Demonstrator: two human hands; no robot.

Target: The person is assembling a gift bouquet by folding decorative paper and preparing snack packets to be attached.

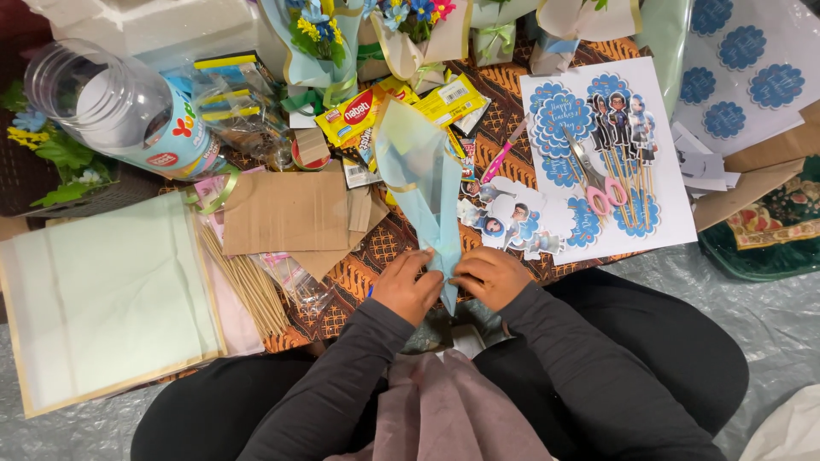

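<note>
- The pale blue paper cone [424,175] with gold edging lies mid-scene on the patterned cloth [504,94], its mouth far and its point near; it looks light, thin and easily creased.
- The left hand [408,286] and right hand [493,277] pinch the narrow near end, each grip closed on the cone; that tight end seems the firmest hold.

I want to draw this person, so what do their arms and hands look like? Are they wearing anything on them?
Both arms are covered in long, dark grey sleeves that fit snugly and end at the wrists. The left hand and right hand are bare: no gloves show, and no rings, watch or bracelets can be made out from this view. The sleeves are plain, with no pattern or markings.
</note>
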